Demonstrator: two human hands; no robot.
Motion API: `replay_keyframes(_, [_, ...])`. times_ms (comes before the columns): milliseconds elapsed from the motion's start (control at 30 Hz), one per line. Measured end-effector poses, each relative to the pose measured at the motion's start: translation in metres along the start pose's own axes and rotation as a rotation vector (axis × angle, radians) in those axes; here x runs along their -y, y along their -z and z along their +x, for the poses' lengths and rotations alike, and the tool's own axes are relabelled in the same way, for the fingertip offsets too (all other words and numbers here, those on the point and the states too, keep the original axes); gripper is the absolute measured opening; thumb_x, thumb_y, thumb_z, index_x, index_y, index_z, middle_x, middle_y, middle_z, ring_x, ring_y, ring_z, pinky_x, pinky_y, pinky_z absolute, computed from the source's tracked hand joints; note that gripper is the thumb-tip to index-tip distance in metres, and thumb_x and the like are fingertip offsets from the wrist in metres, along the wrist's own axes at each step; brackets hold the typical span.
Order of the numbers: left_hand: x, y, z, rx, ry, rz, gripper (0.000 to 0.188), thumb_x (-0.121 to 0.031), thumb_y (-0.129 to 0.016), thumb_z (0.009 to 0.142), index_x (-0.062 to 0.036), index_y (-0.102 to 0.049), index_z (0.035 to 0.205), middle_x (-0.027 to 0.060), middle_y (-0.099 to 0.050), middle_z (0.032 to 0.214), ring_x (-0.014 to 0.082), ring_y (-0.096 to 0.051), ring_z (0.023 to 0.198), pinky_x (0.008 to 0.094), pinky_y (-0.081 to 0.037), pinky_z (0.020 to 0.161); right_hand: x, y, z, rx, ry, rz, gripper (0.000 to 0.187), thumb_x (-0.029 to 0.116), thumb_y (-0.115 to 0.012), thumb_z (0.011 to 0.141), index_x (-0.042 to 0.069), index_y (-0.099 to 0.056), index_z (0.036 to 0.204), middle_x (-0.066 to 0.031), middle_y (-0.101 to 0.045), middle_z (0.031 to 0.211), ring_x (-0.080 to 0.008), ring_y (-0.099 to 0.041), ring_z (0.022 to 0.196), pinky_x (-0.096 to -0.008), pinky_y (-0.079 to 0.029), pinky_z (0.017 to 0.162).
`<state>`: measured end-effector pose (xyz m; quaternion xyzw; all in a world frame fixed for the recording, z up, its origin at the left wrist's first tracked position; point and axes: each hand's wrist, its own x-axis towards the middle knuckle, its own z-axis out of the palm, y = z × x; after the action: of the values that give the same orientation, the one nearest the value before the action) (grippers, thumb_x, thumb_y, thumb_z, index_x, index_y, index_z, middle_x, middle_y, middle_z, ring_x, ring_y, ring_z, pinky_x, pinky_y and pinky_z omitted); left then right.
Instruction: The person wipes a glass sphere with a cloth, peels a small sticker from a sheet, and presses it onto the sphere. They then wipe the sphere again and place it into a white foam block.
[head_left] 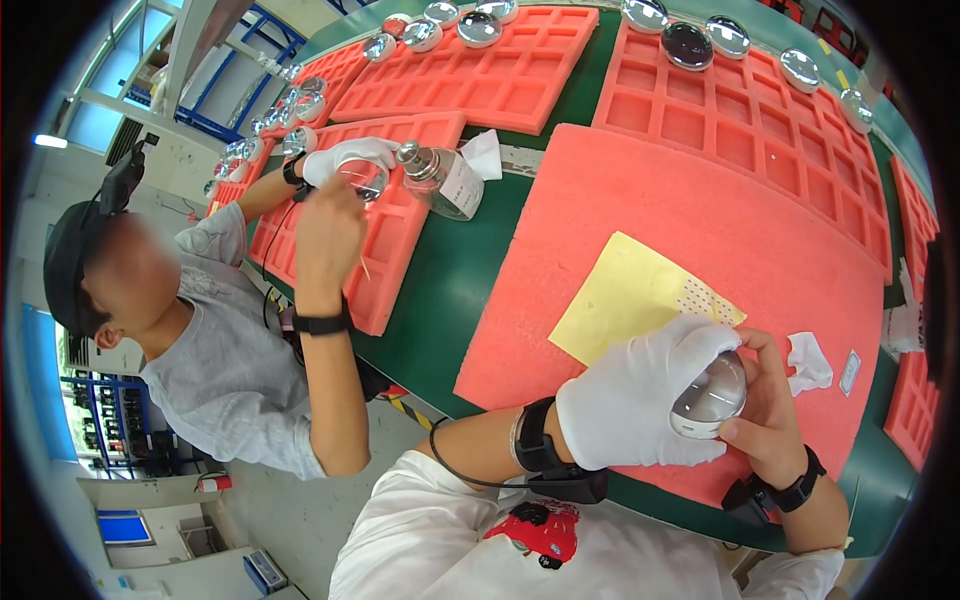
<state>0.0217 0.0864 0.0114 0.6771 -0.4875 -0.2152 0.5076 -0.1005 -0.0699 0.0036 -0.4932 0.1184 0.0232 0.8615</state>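
In front of my chest, both hands are closed around a clear glass dome lens [714,388] with a white rim at its lower edge. My left hand [635,395], in a white glove, wraps it from the left. My right hand [768,405] is bare and grips its right side with thumb and fingers. Beneath the hands lies a flat pink foam sheet [590,210]. On it, just beyond my left hand, is a yellow paper sheet [610,295] with small dots at one corner. A crumpled white wipe [808,362] and a small label [850,373] lie right of my right hand.
Pink foam trays [735,125] with square pockets cover the green table [455,285], several bearing dome lenses [687,46]. A glass bottle [445,180] stands beside a white cloth [483,155]. At left, a co-worker [230,350] handles another lens with one gloved and one bare hand.
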Motion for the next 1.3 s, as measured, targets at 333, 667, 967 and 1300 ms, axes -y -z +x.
replay_keyframes(333, [0.0069, -0.0059, -0.0041, -0.025, -0.070, -0.001, 0.075, -0.025, -0.082, 0.067, -0.0051, -0.044, 0.128, 0.0172, -0.053, 0.112, 0.0371, -0.059, 0.091, 0.0408, -0.051, 0.076, -0.0007, 0.0022, -0.0007, 0.041, 0.012, -0.063, 0.083, 0.002, -0.075, 0.072, 0.008, -0.024, 0.138, -0.0153, -0.050, 0.127, -0.0239, -0.051, 0.118, -0.0348, -0.039, 0.101])
replay_keyframes(667, [0.0028, -0.0045, -0.0042, -0.015, -0.061, 0.035, 0.071, -0.026, -0.078, 0.068, -0.0049, -0.045, 0.127, 0.0181, -0.052, 0.113, 0.0384, -0.057, 0.097, 0.0424, -0.050, 0.080, -0.0011, 0.0016, -0.0028, 0.067, 0.043, -0.071, 0.082, 0.001, -0.074, 0.072, 0.008, -0.024, 0.136, -0.0152, -0.050, 0.127, -0.0243, -0.050, 0.119, -0.0357, -0.039, 0.101])
replay_keyframes(967, [-0.0002, -0.0063, -0.0088, -0.021, -0.009, 0.016, 0.068, -0.028, -0.076, 0.069, -0.0048, -0.047, 0.126, 0.0181, -0.054, 0.112, 0.0367, -0.059, 0.097, 0.0414, -0.051, 0.081, -0.0029, 0.0014, -0.0043, 0.061, 0.028, -0.085, 0.083, 0.004, -0.075, 0.072, 0.009, -0.024, 0.137, -0.0148, -0.048, 0.130, -0.0251, -0.047, 0.122, -0.0368, -0.039, 0.103])
replay_keyframes(1300, [-0.0006, -0.0043, -0.0073, -0.026, -0.025, 0.005, 0.066, -0.030, -0.075, 0.070, -0.0049, -0.048, 0.125, 0.0174, -0.055, 0.110, 0.0360, -0.059, 0.095, 0.0415, -0.051, 0.080, -0.0033, 0.0033, -0.0040, 0.051, 0.021, -0.092, 0.084, 0.005, -0.075, 0.072, 0.010, -0.023, 0.138, -0.0152, -0.046, 0.132, -0.0254, -0.047, 0.123, -0.0372, -0.039, 0.103])
